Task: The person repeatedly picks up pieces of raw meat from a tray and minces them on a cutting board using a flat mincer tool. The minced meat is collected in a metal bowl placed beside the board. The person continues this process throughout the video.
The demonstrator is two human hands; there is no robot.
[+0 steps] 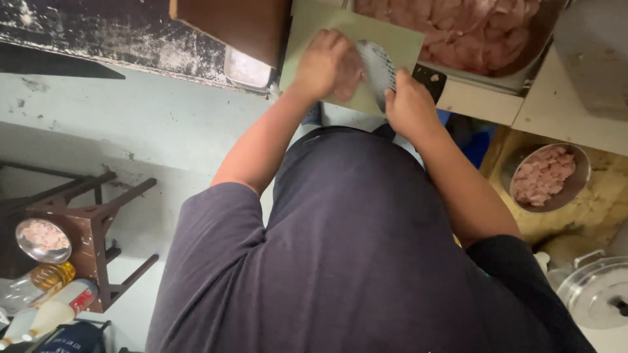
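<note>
Slicing pale pink raw meat piece [347, 75] on pale green rectangular plastic cutting board [399, 39]. My left hand [324, 65] pressed flat on meat, fingers curled. My right hand [409, 108] clenched round handle of broad perforated steel cleaver [378, 68]. Judgement: keep knuckles behind edge, blade vertical, even strokes. Large steel tray of cut meat [523, 78] sits just beyond board.

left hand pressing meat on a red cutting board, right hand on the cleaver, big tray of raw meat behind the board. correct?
Not quite: the cutting board is pale green, not red, as the head view shows. The rest holds: the left hand presses the meat on it, the right hand grips the cleaver, and the big tray of raw meat sits behind the board.
</note>
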